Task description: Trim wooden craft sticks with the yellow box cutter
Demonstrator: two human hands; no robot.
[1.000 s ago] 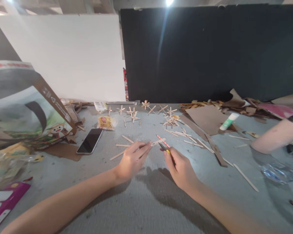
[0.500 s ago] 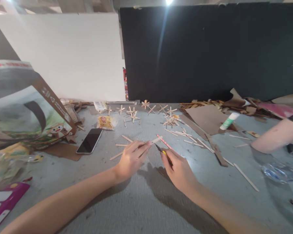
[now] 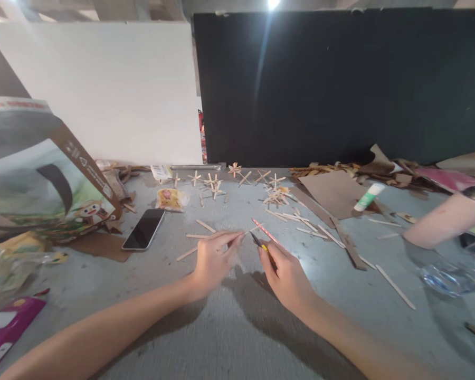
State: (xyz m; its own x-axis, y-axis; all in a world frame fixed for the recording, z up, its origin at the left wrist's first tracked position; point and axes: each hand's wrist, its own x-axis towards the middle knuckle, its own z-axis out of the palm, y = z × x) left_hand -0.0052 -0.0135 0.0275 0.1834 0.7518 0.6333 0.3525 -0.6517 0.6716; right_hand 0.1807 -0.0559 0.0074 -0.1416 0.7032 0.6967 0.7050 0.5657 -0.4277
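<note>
Between its fingertips, my left hand (image 3: 217,258) pinches a thin wooden stick (image 3: 254,229), seen nearly edge-on and pointing right. My right hand (image 3: 287,272) is wrapped round a black and yellow craft knife (image 3: 262,243), whose dark tip is just below the stick. Whether tip and stick touch, I cannot tell. A red patterned strip (image 3: 266,230) lies beyond the knife. Several loose sticks (image 3: 187,254) rest left of my left hand. Crossed stick pieces (image 3: 214,183) stand farther back, beside a pile of sticks (image 3: 277,196).
A phone (image 3: 144,229), a wrapped snack (image 3: 171,199) and a large printed bag (image 3: 79,184) are on the left. At the right are cardboard (image 3: 330,192), a glue stick (image 3: 369,198), a pink bottle (image 3: 445,219) and clear plastic (image 3: 445,279). A black panel (image 3: 340,84) stands behind.
The stick in my left hand has turned from showing its flat face to nearly edge-on. My right hand still grips the knife, and the view has shifted slightly.
</note>
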